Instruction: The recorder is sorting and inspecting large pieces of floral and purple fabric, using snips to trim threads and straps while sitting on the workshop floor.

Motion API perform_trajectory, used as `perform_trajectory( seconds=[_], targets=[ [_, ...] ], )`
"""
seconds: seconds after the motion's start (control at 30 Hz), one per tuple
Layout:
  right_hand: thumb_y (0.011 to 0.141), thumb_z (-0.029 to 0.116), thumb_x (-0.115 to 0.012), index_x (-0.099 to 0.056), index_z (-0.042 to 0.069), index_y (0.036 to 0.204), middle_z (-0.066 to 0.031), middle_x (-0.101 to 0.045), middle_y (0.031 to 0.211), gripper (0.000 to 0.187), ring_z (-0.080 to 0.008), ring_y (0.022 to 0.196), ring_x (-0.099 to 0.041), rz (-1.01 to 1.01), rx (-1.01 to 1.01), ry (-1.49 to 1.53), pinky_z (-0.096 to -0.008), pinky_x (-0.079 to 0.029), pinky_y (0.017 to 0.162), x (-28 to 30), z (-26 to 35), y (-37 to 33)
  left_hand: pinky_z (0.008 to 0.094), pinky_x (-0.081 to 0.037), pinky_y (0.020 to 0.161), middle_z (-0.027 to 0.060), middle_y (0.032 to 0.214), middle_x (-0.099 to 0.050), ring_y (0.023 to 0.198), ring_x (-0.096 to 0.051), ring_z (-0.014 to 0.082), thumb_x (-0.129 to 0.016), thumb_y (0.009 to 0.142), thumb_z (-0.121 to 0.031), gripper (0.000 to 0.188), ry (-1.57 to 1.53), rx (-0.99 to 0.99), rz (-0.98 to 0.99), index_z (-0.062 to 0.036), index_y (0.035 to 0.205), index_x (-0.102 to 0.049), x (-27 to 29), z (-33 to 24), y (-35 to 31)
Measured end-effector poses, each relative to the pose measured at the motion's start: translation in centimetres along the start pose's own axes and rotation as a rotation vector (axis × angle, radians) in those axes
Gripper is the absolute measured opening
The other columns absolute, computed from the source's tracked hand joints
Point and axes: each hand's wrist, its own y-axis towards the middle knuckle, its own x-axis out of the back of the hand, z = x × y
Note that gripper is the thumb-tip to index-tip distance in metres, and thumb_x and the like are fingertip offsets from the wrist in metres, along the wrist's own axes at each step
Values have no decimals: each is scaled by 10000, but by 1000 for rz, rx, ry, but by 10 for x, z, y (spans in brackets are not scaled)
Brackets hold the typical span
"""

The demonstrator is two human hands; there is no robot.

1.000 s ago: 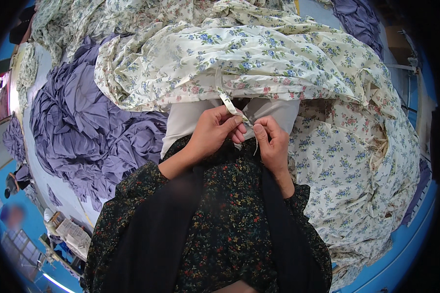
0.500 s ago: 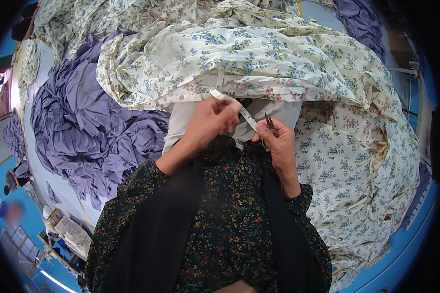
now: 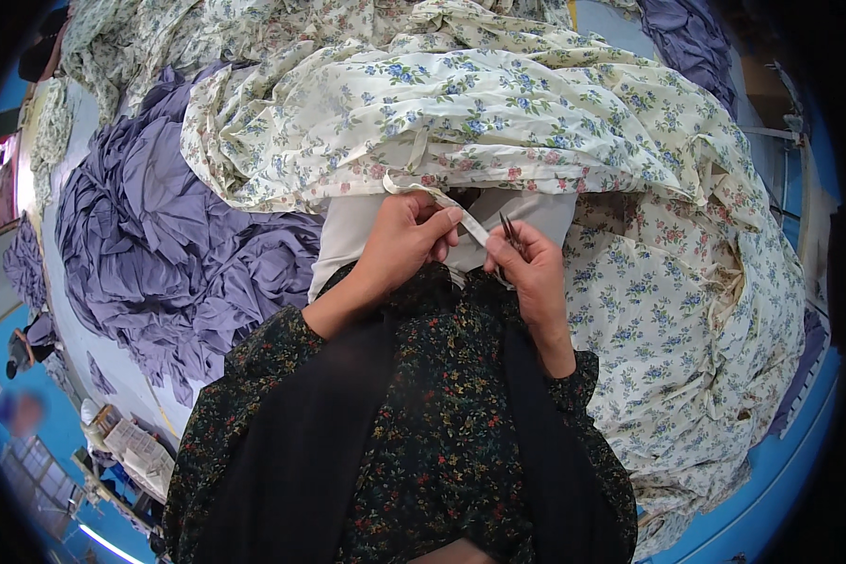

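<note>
My left hand [image 3: 409,235] pinches a narrow pale fabric strip [image 3: 475,228] between thumb and fingers. A loose end of the strip curls up beyond that hand toward the floral cloth. To the right, my right hand [image 3: 533,268] is closed on the strip's other end. It also holds dark metal thread snips [image 3: 508,228], whose points stick up past the thumb; their lower part is hidden in the palm. The stretch of strip between the hands runs taut and slanting. Just beyond lies the hem of a large cream floral cloth [image 3: 498,103], with a thin tie hanging at it.
A crumpled heap of purple cloth [image 3: 160,216] lies to the left on the pale table [image 3: 66,273]. More floral cloth [image 3: 667,348] spreads down the right side. Another purple bundle [image 3: 691,47] is at the far right. Behind on the left, a blurred person [image 3: 23,414] is by the blue floor.
My left hand has shifted slightly and its thumb now lies along the strip, with the loose end farther left. The right hand and snips have moved a little left.
</note>
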Motion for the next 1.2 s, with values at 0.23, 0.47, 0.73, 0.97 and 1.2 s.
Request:
perform_trajectory(
  seconds=[0.23, 0.47, 0.73, 0.97, 1.2],
  targets=[
    [982, 166, -553, -627, 15, 1134, 3, -619, 702, 227, -1, 495, -347, -65, -87, 130, -171, -252, 465, -8, 1, 12, 290, -476, 852, 130, 1249, -627, 1172, -589, 190, -486, 1019, -192, 324, -253, -908, -321, -25, 1293, -533, 65, -116, 7],
    [914, 169, -675, -647, 22, 1004, 45, -562, 658, 175, 1, 512, -375, 147, -206, 198, -170, -254, 469, -36, -18, 42, 202, -366, 468, 7, 686, -638, 536, -538, 68, -623, 955, -360, 336, 197, -40, -91, -32, 891, -660, 52, -18, -13],
    [942, 232, -650, -652, 26, 978, 1, -604, 680, 209, -65, 596, -527, 19, 96, -207, -229, -389, 545, -28, 5, 14, 219, -413, 598, 24, 810, -661, 689, -570, 75, -631, 971, -274, 262, -511, 28, -15, -22, 925, -685, 19, 37, 12],
    [942, 239, -633, -604, 54, 1011, -134, -672, 792, 200, -314, 672, -670, -289, 605, -757, -381, -500, 582, -40, -1, 26, 218, -421, 633, 27, 827, -666, 715, -575, 79, -628, 971, -238, 232, -598, -4, 4, -17, 935, -686, 20, 36, 6],
    [938, 210, -639, -607, 64, 972, -116, -649, 741, 153, -308, 611, -648, -298, 721, -845, -373, -483, 541, -44, -4, 34, 223, -435, 633, 39, 831, -673, 696, -574, 90, -629, 968, -220, 219, -720, 21, 80, -12, 934, -690, 21, 35, 5]
  ],
)
